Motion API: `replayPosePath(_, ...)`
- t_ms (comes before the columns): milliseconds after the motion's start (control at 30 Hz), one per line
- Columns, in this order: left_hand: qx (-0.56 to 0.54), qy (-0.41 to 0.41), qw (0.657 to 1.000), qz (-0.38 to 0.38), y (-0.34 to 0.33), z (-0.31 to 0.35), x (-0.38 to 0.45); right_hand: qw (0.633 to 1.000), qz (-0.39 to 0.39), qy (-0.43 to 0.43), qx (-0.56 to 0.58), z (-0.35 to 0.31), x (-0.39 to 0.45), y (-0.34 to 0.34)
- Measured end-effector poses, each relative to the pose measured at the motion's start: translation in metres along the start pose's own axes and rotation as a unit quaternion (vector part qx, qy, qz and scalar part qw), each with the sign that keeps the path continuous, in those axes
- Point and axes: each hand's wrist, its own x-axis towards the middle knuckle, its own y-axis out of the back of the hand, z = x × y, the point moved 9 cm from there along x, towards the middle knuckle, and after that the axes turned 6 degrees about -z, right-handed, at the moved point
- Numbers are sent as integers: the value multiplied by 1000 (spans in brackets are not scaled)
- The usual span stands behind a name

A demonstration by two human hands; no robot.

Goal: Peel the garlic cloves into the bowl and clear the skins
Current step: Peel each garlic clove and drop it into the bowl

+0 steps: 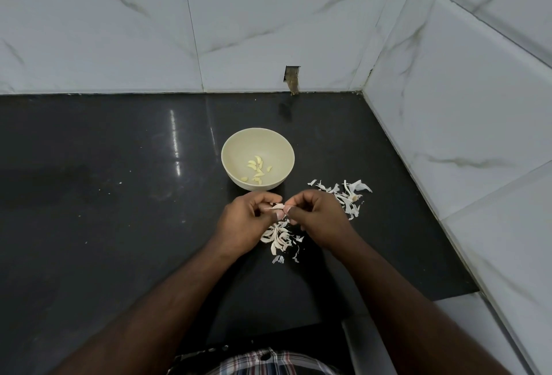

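Your left hand [248,219] and your right hand [316,216] meet just in front of the bowl [230,162], above the dark countertop [104,195]. Between them you hold one garlic clove [276,206], still in its pale skin. The left hand's fingers are curled round one end and the right hand's thumb and fingertips pinch the other, so both hands are grasping the clove. How much skin has come off it cannot be told at this size.

The bowl is cream-coloured, stands upright on the countertop, and is just beyond your knuckles without touching them. Inside it lie the peeled cloves [257,170], a small yellowish cluster on the near right of the bowl's floor.

Loose skins lie in two places. One skin pile [279,238] sits directly under and just behind your hands, partly hidden by them, with a few scraps trailing toward you. A second skin scatter [348,195] lies to the right of the bowl, beside your right hand and partly covered by it. A brownish stub of root lies among that scatter.

The countertop runs back to a white marbled tile wall [268,22], which turns a corner on the right. A small dark notch [292,78] is cut in the wall above the bowl. A checked shirt [268,362] shows at the bottom edge.
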Motion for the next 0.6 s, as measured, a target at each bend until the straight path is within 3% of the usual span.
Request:
replayPosePath(200, 29, -24, 999, 36, 6, 8, -3, 998, -29, -13, 50, -2, -2, -4)
replayPosePath(600, -10, -11, 999, 33, 3, 3, -3, 994, 18, -4, -104, -10, -4, -4)
